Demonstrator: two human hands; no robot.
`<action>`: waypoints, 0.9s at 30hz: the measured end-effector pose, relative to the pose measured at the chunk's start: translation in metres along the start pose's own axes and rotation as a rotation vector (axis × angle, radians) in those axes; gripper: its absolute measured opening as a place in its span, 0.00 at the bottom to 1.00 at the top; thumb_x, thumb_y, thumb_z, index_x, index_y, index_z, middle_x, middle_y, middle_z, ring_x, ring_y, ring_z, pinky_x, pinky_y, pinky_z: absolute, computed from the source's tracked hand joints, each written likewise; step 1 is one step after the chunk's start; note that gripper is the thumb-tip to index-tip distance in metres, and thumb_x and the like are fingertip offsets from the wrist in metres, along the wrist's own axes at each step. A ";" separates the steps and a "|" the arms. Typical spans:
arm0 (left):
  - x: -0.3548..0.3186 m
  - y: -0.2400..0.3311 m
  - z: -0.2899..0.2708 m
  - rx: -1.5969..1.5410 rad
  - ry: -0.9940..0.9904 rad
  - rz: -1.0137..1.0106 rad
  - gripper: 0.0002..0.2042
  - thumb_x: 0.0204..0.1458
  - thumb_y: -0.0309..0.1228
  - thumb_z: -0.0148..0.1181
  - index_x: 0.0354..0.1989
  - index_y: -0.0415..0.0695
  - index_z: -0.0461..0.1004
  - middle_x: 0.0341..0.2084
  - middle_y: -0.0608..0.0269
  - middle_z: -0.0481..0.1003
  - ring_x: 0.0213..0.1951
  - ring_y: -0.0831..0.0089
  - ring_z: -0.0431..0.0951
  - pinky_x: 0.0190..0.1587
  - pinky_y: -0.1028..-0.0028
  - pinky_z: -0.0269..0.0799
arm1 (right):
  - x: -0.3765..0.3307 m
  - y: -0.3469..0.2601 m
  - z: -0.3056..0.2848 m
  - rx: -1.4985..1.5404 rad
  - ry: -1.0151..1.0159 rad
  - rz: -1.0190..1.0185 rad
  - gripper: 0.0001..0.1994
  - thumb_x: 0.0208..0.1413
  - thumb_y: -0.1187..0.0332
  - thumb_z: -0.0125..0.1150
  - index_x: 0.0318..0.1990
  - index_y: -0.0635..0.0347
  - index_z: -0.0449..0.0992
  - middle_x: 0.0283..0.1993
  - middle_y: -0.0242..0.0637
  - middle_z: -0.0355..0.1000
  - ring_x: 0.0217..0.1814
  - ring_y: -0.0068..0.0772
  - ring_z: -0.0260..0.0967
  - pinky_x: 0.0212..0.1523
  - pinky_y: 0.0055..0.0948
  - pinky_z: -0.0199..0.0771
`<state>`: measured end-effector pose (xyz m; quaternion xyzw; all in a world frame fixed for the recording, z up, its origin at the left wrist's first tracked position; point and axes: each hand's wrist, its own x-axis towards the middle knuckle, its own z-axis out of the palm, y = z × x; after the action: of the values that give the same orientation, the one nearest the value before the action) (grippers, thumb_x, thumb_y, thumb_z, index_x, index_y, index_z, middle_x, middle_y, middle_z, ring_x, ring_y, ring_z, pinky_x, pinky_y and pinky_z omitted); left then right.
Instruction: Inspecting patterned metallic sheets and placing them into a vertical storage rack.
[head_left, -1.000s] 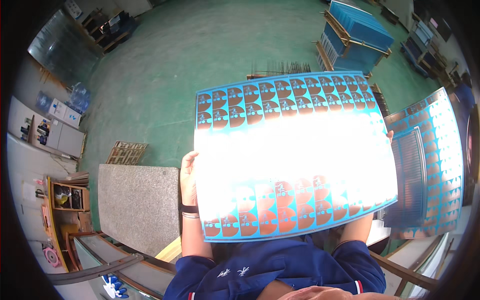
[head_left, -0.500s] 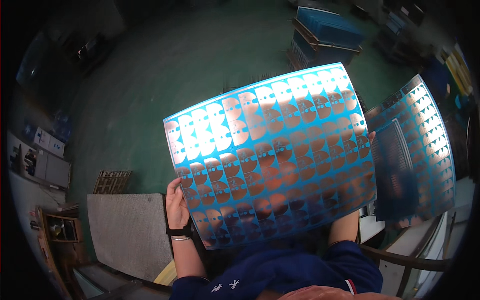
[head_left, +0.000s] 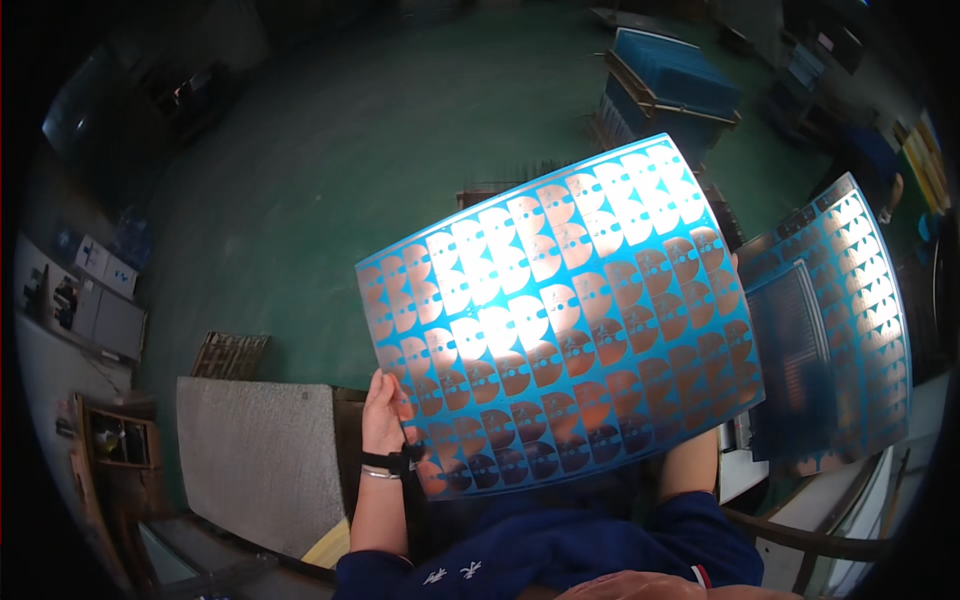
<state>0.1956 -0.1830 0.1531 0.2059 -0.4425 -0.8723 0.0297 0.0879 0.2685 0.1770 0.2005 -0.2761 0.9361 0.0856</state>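
Note:
A large rectangular circuit board panel (head_left: 570,330), blue with rows of shiny copper D-shaped patterns, is held tilted in front of my body. My left hand (head_left: 384,420) grips its lower left edge, fingers partly behind it; a black band and a bracelet circle that wrist. On the opposite side, my right hand (head_left: 736,262) is nearly all hidden behind the panel, only a bit of finger showing at the right edge. Bright glare covers the upper rows. Another similar copper-and-blue panel (head_left: 870,300) stands upright to the right, with a dark ribbed piece (head_left: 790,350) against it.
At the far right, a stack of blue sheets (head_left: 675,75) sits on a stand. A grey flat-topped surface (head_left: 260,460) lies at my left, beside a slatted wooden rack (head_left: 230,355). Grey cabinets (head_left: 105,315) and a wooden shelf (head_left: 120,440) line the left side.
The panel's left edge and my left hand have moved right and slightly down. The panel's upper right corner has shifted a little left, and the glare now spreads across its middle.

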 end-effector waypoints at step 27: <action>0.066 -0.097 -0.008 0.441 0.031 -0.195 0.09 0.58 0.30 0.46 0.43 0.43 0.70 0.39 0.64 0.74 0.37 0.78 0.73 0.39 0.77 0.69 | 0.019 0.155 0.127 -1.218 0.173 0.154 0.14 0.57 0.74 0.50 0.50 0.69 0.65 0.36 0.32 0.70 0.33 0.12 0.62 0.31 0.15 0.63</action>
<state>0.1516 -0.1456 0.0505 0.2624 -0.5996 -0.7502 -0.0937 0.0700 0.0705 0.2074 0.0188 -0.7664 0.6269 0.1390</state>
